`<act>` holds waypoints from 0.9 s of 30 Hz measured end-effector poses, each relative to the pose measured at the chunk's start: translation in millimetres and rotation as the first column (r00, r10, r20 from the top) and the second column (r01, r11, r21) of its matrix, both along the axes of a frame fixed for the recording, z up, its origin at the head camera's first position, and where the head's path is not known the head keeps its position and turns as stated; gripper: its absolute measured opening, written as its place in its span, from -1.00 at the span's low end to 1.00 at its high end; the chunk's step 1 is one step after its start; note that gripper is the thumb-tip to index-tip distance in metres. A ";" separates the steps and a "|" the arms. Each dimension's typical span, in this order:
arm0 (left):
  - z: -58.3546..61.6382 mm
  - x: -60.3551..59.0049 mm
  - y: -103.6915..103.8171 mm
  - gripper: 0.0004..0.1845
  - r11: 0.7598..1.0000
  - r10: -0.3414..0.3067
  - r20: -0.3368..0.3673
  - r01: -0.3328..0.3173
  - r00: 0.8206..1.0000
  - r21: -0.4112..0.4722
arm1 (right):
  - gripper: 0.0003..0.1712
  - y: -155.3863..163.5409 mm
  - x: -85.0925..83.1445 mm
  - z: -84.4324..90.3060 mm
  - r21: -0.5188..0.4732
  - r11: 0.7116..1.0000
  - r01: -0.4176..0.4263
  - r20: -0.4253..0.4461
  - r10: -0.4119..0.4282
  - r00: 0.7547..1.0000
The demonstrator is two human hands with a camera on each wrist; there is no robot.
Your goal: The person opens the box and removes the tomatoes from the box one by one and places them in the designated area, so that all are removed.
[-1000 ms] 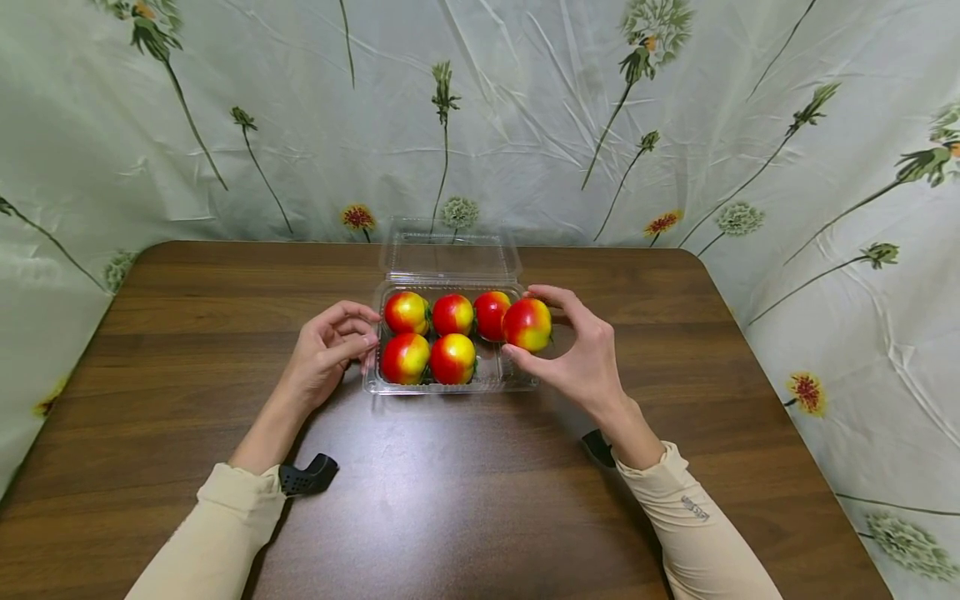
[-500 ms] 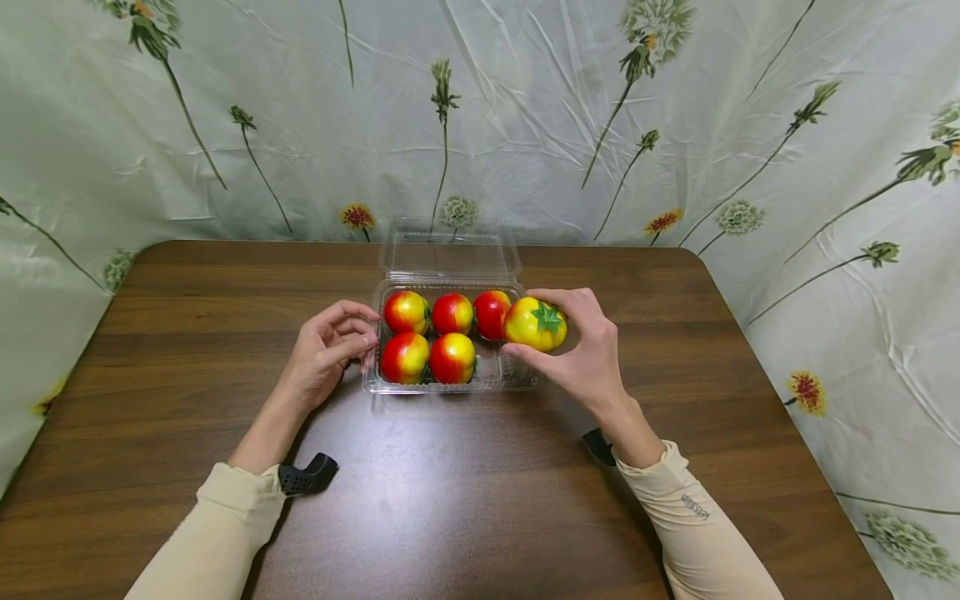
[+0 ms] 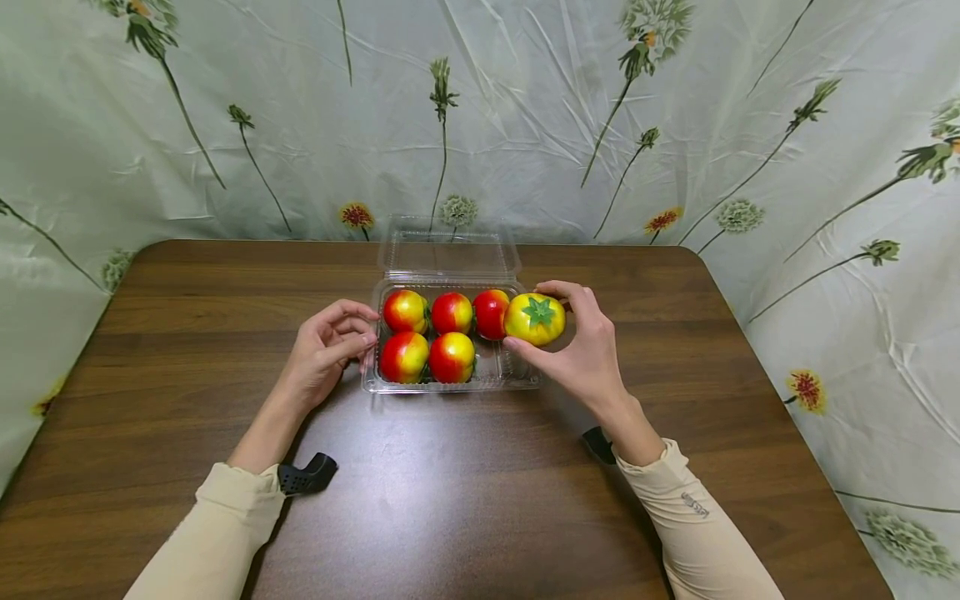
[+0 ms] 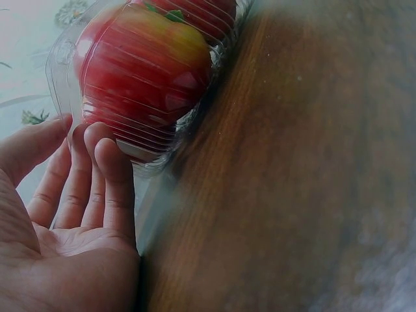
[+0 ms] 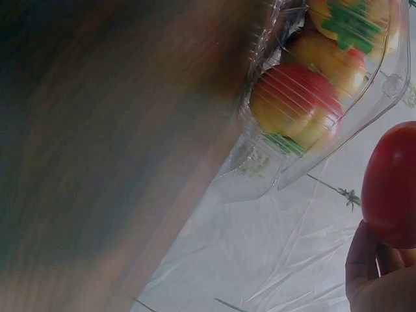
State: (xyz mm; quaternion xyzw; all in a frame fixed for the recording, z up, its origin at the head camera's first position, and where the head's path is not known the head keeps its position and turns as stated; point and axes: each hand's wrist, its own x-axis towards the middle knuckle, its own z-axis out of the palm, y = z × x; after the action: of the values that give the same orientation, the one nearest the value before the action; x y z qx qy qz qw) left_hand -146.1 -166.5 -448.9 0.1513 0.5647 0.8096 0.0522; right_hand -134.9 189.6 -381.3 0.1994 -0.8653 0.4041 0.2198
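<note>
In the head view my right hand (image 3: 588, 358) pinches a red-and-yellow tomato (image 3: 536, 320) between thumb and fingers. Its green star-shaped calyx faces up, and it is held over the right end of a clear plastic clamshell box (image 3: 450, 388). My left hand (image 3: 330, 350) holds the box's left rim, thumb on the edge and fingertips against the side wall in the left wrist view. Inside sit several similar tomatoes (image 3: 452, 357), three along the back row and two in front. The right wrist view shows the held tomato's red side (image 5: 393, 188) apart from the box.
The box's clear lid (image 3: 450, 248) stands open at the back, near the far edge of the brown wooden table (image 3: 405, 500). Behind hangs a pale cloth (image 3: 525, 108) printed with flowers. Each wrist wears a black band (image 3: 307, 475).
The tomato in my right hand has turned from its red-yellow side to its calyx, then shifted very slightly left. My left hand and the box have stayed in place.
</note>
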 end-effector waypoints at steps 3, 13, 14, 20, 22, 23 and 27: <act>0.6 -0.2 0.3 -0.74 1.000 -0.007 -0.004 0.007 1.000 0.009 | -0.20 0.6 -0.7 -0.6 0.009 1.000 0.008 0.004 -0.008 1.000; -1.9 -0.8 -0.4 -0.75 0.999 -0.026 -0.024 0.026 0.999 0.025 | -0.22 4.9 -6.6 -3.4 0.018 0.999 0.042 0.013 -0.042 0.999; -1.9 -0.7 -0.4 -0.75 0.999 -0.024 -0.023 0.024 0.999 0.023 | -0.22 5.3 -7.3 -3.8 0.019 0.999 0.045 0.014 -0.045 0.999; -0.4 -0.3 0.2 -0.75 1.000 -0.016 -0.013 0.016 1.000 0.013 | -0.23 9.3 -14.1 -6.4 0.028 0.997 0.066 0.007 -0.067 0.998; 0.3 0.0 0.6 -0.75 1.000 -0.005 -0.005 0.005 1.000 0.002 | -0.23 11.2 -16.9 -7.1 0.036 0.996 0.081 0.010 -0.082 0.997; 0.6 0.1 0.7 -0.75 1.000 -0.001 -0.001 0.001 1.000 -0.003 | -0.23 12.1 -18.5 -7.1 0.037 0.996 0.087 0.014 -0.087 0.996; 0.9 0.1 0.6 -0.75 1.000 0.010 0.004 -0.010 1.000 -0.015 | -0.24 16.6 -25.9 -9.2 0.044 0.993 0.110 0.032 -0.112 0.993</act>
State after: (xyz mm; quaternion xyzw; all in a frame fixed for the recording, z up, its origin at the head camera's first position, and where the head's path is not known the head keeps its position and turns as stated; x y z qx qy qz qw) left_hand -145.9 -165.9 -448.0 0.1466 0.5715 0.8058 0.0503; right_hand -160.8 206.2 -390.5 0.1488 -0.8870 0.3762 0.2228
